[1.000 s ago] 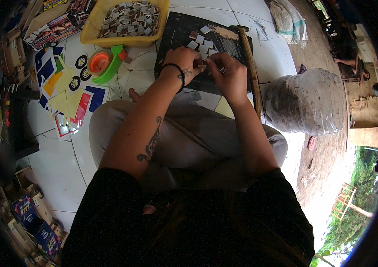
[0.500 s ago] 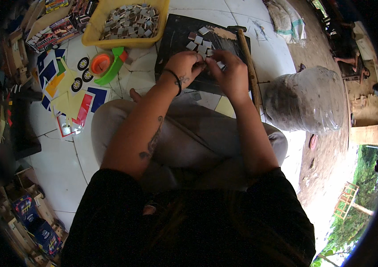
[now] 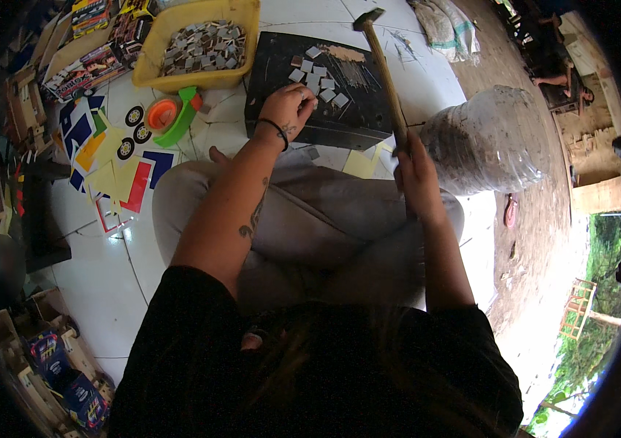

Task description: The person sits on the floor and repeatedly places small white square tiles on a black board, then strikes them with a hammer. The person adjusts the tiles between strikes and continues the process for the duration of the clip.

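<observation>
My right hand (image 3: 418,174) is closed round the wooden handle of a hammer (image 3: 385,73), whose metal head points away from me at the far end. Over the near left part of a black block-like board (image 3: 270,62), my left hand (image 3: 287,109) is closed in a pinch. Whatever its fingertips hold is too small or hidden to name. Just beyond that hand lie several small square grey-faced tiles (image 3: 313,79). Thin nails (image 3: 360,79) are spread on the board to the right of them, near a light brown patch (image 3: 345,53).
A yellow basin (image 3: 142,64) full of similar tiles stands at the back left. Left of the board are an orange roll (image 3: 162,115), a green tape dispenser (image 3: 177,130), toy wheels (image 3: 126,149) and coloured sheets (image 3: 109,175). A plastic-wrapped bundle (image 3: 489,142) sits at the right.
My right hand has left the tiles, moved right and nearer me, and taken hold of the hammer, which has shifted from the board's right side. My left hand stays over the board.
</observation>
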Action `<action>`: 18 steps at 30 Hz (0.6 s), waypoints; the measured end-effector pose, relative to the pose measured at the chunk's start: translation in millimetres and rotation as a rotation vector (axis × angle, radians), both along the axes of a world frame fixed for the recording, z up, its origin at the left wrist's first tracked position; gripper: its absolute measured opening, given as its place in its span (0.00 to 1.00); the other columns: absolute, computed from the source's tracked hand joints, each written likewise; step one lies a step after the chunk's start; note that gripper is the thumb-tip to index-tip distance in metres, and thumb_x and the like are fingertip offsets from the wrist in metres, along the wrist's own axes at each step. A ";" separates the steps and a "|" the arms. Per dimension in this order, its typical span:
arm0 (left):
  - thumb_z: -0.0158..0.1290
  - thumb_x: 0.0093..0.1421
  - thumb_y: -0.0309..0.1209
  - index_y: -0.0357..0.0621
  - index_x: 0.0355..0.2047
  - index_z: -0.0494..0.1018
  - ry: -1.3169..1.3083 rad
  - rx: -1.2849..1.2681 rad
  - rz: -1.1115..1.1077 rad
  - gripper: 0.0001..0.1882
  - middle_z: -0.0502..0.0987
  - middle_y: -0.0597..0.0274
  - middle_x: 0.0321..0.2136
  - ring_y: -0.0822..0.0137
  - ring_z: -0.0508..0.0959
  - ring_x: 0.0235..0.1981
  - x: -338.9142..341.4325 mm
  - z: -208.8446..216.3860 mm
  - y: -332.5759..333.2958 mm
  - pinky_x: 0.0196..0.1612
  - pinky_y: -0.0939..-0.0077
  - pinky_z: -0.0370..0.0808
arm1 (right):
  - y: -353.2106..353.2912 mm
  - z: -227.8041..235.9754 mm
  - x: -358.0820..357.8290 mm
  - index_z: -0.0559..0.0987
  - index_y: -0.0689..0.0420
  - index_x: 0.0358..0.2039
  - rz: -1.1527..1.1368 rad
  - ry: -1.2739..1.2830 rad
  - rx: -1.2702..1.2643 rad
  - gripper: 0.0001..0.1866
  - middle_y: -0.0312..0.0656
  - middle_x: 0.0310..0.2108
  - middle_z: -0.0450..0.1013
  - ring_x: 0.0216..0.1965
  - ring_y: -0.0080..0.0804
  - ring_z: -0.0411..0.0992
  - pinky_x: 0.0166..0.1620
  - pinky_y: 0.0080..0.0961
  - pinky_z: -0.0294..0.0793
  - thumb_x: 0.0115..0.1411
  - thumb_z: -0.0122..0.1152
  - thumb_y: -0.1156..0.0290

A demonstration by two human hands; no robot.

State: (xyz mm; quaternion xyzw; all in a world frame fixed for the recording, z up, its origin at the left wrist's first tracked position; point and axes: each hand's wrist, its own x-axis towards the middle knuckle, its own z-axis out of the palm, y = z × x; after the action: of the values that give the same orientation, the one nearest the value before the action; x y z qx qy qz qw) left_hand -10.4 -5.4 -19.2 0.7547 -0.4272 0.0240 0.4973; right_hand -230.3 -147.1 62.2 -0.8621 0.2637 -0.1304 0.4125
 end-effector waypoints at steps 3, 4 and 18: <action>0.53 0.54 0.28 0.41 0.27 0.72 -0.013 -0.028 0.007 0.04 0.74 0.57 0.26 0.56 0.75 0.27 0.4 -3.8 -1.3 0.32 0.67 0.73 | 33.1 27.4 -40.6 0.62 0.58 0.56 0.039 0.098 0.047 0.21 0.41 0.27 0.69 0.22 0.25 0.67 0.26 0.23 0.68 0.61 0.44 0.74; 0.53 0.54 0.28 0.41 0.27 0.72 -0.025 -0.018 0.017 0.04 0.74 0.57 0.27 0.56 0.75 0.28 0.6 -4.9 -1.8 0.32 0.67 0.73 | 42.4 33.3 -49.0 0.61 0.57 0.57 0.065 0.118 -0.022 0.22 0.43 0.29 0.70 0.24 0.27 0.69 0.28 0.24 0.69 0.61 0.44 0.74; 0.53 0.55 0.26 0.39 0.27 0.72 -0.112 0.069 0.048 0.04 0.75 0.58 0.29 0.61 0.78 0.28 0.4 -6.5 -1.2 0.32 0.72 0.75 | 66.3 43.0 -68.9 0.55 0.47 0.61 0.164 0.194 -0.354 0.30 0.56 0.43 0.71 0.36 0.49 0.75 0.35 0.39 0.77 0.59 0.49 0.74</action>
State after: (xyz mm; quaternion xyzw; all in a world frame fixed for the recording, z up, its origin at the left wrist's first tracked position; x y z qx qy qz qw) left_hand -10.0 -6.6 -25.7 0.7789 -0.4367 0.0634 0.4457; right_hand -299.2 -80.9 105.3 -0.9482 0.2040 -0.0572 0.2366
